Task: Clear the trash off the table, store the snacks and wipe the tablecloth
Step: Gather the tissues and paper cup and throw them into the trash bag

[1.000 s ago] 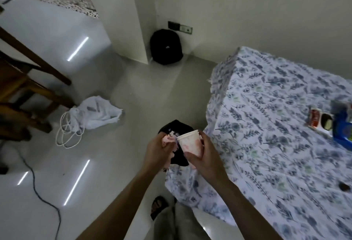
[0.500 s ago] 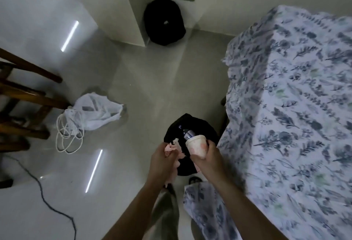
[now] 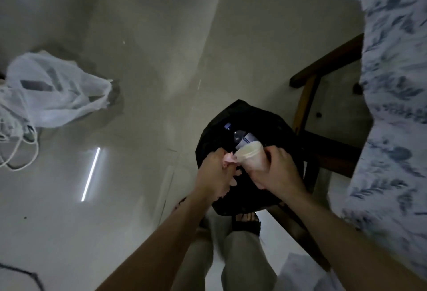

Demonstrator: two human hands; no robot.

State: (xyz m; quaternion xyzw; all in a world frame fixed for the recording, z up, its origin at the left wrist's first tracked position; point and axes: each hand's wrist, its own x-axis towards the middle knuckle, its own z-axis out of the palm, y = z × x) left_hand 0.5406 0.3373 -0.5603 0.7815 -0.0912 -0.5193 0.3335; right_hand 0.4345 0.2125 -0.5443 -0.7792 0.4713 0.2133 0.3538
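trash drop | cup (image 3: 251, 158) gripped in fingers of right hand (image 3: 276, 171), tilted over black bag (image 3: 249, 117) at 12 o'clock, judged ready for dumping | pink scrap (image 3: 228, 161) clenched in left hand (image 3: 213, 174), same purpose

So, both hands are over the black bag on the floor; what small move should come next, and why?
Probably let go of both things so they drop in. The right hand grips the white paper cup and the left hand holds crumpled pink tissue, both seemingly above the open black trash bag, where a clear plastic bottle already lies.
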